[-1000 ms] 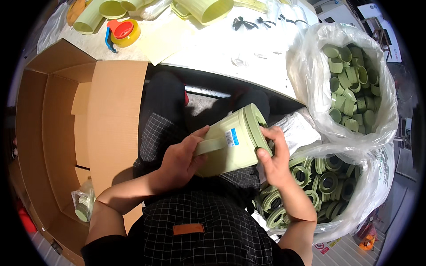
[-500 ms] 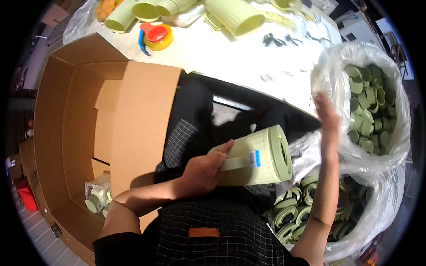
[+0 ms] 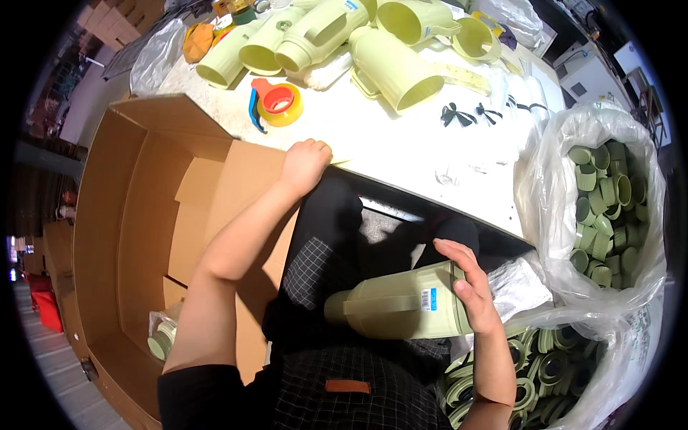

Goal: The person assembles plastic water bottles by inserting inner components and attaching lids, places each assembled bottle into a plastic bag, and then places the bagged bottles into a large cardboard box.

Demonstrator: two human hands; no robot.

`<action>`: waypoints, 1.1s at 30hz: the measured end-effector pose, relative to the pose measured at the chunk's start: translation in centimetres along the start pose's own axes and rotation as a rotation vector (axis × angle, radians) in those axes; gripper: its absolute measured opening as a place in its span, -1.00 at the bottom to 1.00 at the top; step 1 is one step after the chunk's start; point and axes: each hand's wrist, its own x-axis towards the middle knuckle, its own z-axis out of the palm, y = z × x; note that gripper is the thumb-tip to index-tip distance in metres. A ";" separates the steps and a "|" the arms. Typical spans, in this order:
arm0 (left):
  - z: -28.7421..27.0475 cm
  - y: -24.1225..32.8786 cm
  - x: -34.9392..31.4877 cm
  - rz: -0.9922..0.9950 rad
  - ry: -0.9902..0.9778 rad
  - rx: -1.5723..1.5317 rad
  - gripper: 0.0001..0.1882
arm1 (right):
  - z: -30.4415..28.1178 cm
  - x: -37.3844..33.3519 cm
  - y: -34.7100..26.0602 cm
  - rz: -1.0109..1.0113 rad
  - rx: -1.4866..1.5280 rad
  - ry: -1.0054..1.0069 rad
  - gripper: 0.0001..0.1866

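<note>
Right of the cardboard box (image 3: 107, 222), there's the pale green flask (image 3: 394, 322), sideways across the lap (image 3: 309, 276)! Hands well apart: right hand (image 3: 471, 287), fingers extended, against the flask's end; left hand (image 3: 307, 166) curled at the table (image 3: 401, 158) edge beside the box, its grip impossible to tell.

Left grip (image 3: 307, 166) is curled, right grip (image 3: 473, 288) loosely cupped.

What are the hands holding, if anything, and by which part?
The right hand cups the flask at its wide end; whether the left hand, curled at the table, holds anything cannot be told.
</note>
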 end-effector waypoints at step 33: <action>-11.7 23.0 -13.5 -0.020 -0.188 -0.929 -0.61 | -1.7 -3.7 4.8 0.205 0.098 0.089 0.02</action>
